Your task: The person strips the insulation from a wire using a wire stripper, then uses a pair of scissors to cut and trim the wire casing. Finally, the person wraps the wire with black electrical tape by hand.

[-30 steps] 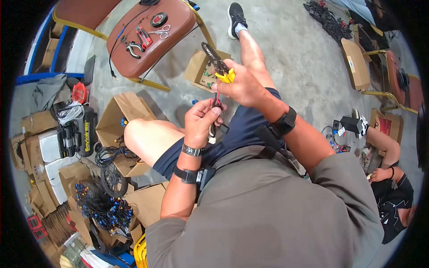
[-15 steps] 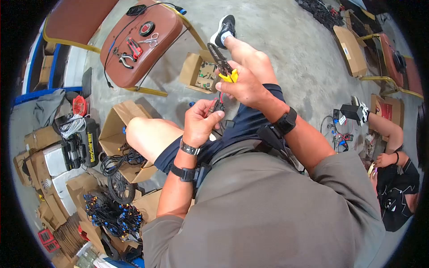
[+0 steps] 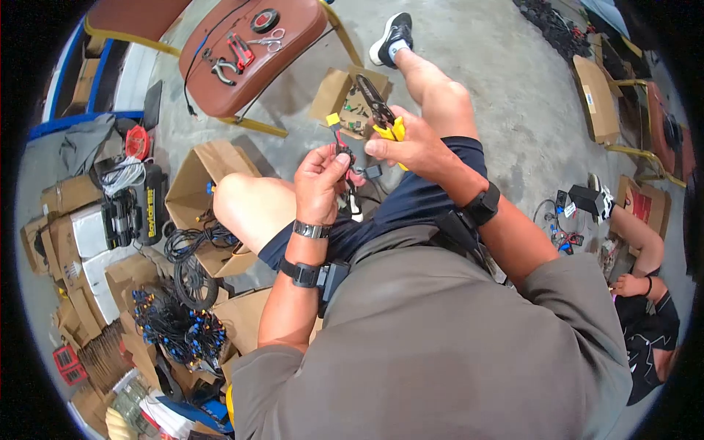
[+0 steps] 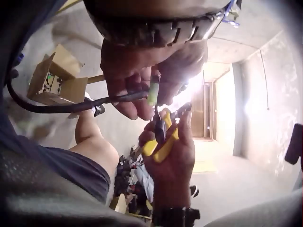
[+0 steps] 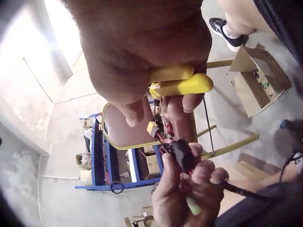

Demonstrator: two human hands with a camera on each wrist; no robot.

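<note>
In the head view the left hand (image 3: 317, 187) pinches a small dark part with short red and black wires, a yellow connector (image 3: 334, 119) standing up from it. The right wrist view shows that black part (image 5: 182, 155) between the left thumb and fingers, with a black cable and a pale green piece (image 5: 193, 206) beside it. Curled round yellow-handled pliers (image 3: 389, 128), the right hand (image 3: 419, 150) holds them with their dark jaws pointing up and away. The pliers' yellow handles (image 5: 182, 87) lie across the right palm. The hands are close together but apart.
A brown chair (image 3: 253, 55) at upper left bears scissors, pliers, a red-handled tool and a tape roll. An open cardboard box (image 3: 330, 99) with small green parts stands on the floor. Cable bundles (image 3: 176, 326) and boxes lie at left. Another person sits at right.
The yellow connector now shows above the left fingers. The right hand with the pliers has moved slightly away from the left hand, to the right. The head view has shifted a little.
</note>
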